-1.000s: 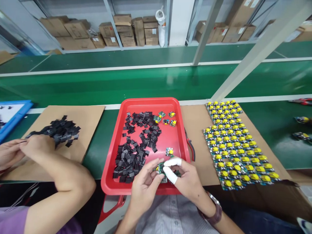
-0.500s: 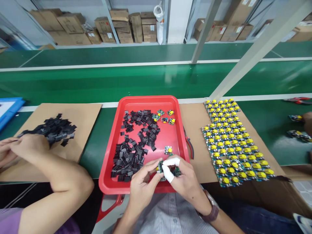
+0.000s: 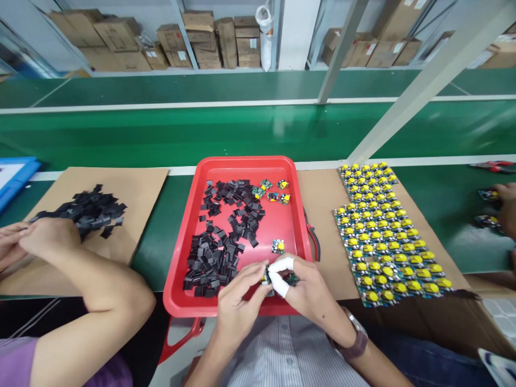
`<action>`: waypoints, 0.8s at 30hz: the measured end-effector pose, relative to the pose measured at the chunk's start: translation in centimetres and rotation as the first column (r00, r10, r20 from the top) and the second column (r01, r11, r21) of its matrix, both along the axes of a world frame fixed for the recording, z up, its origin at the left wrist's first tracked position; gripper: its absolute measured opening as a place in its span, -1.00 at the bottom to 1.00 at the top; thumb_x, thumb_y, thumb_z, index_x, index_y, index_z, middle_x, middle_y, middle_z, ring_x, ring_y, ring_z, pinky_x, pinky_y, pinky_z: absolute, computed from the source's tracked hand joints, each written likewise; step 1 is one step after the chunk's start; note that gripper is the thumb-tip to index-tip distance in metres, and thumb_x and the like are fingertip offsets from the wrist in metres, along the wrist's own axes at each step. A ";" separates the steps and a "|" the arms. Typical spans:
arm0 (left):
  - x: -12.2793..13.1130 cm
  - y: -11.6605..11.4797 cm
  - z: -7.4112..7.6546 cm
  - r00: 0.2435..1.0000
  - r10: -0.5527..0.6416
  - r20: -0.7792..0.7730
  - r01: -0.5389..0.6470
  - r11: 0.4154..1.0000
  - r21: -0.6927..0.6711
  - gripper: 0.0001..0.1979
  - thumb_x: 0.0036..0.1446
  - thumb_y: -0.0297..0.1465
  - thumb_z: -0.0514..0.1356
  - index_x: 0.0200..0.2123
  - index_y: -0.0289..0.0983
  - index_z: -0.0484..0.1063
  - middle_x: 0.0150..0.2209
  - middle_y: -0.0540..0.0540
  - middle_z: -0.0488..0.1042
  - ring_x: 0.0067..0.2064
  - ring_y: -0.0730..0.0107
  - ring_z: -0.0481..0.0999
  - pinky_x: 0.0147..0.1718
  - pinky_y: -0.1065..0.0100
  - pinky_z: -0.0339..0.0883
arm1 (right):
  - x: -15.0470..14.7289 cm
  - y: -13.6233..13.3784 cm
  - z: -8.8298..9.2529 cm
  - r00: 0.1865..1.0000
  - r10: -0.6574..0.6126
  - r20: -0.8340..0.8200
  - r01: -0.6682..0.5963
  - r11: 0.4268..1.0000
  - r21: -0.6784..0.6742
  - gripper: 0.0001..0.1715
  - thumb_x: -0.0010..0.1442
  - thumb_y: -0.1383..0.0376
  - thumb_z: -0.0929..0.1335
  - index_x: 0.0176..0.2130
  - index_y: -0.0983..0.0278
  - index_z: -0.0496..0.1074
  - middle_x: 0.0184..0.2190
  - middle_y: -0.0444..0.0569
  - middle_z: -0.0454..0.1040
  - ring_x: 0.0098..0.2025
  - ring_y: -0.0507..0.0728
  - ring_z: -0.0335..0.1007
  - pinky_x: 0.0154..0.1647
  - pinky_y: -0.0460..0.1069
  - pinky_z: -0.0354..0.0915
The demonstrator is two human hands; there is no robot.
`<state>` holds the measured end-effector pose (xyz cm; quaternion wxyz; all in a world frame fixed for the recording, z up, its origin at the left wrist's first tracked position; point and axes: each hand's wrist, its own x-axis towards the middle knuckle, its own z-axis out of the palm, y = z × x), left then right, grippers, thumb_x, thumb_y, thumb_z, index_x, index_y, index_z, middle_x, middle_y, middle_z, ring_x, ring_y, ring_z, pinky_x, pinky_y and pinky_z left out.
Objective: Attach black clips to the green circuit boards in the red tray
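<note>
Above the near edge of a red tray (image 3: 171,303), my left hand (image 3: 239,301) pinches a small circuit board (image 3: 265,276) between thumb and fingers. My right hand (image 3: 304,287), with white covers on its thumb and forefinger, closes on the same board from the right. Fingers hide most of the board. More boards lie partly hidden under my right hand. One board (image 3: 278,246) with a yellow part rests just beyond my hands. Black folded pieces (image 3: 212,263) fill the tray's left side in heaps, and several boards (image 3: 273,196) lie at its far right.
Right of the tray, pliers (image 3: 313,242) lie beside cardboard bearing rows of boards with yellow parts (image 3: 387,236). On the left, a co-worker's arm (image 3: 105,279) reaches over cardboard by a black pile (image 3: 94,209). Another person's hand (image 3: 507,207) is at far right.
My hands stay together on the board, with only a slight shift of the fingers. At far right, the other person's hand has come further into view, onto a board.
</note>
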<state>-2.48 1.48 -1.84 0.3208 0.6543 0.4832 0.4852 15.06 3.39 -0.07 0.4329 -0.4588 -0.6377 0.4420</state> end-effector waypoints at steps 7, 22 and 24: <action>0.4 -0.2 0.0 0.999 0.012 -0.044 -0.011 1.000 0.027 -0.60 0.15 -0.59 0.37 0.02 -0.12 0.61 -0.04 -0.10 0.69 -0.01 0.20 0.68 0.07 0.11 0.58 | 0.4 0.2 0.0 0.999 0.019 0.028 -0.015 0.991 -0.136 -0.86 0.22 0.43 0.38 -0.28 0.23 0.55 -0.34 -0.07 0.51 -0.36 0.08 0.45 -0.29 -0.04 0.43; 0.4 -0.6 0.6 0.948 0.017 0.317 0.095 0.938 -0.334 -0.71 0.19 -0.51 0.34 -0.02 -0.14 0.61 0.03 -0.14 0.60 -0.02 0.18 0.67 -0.01 0.22 0.62 | 0.4 -0.7 -0.6 0.922 -0.161 -0.352 0.028 0.935 -0.354 -0.90 0.19 0.28 0.47 -0.23 0.21 0.57 -0.29 -0.06 0.61 -0.31 0.11 0.62 -0.26 -0.03 0.56; 0.4 -0.6 0.7 0.950 0.027 0.310 0.081 0.940 -0.331 -0.74 0.19 -0.50 0.34 -0.04 -0.18 0.61 0.02 -0.16 0.60 0.00 0.17 0.66 -0.01 0.21 0.62 | 0.2 -0.9 -0.5 0.924 -0.179 -0.338 0.054 0.936 -0.349 -0.91 0.18 0.30 0.47 -0.24 0.22 0.57 -0.31 -0.06 0.60 -0.33 0.10 0.61 -0.27 -0.03 0.56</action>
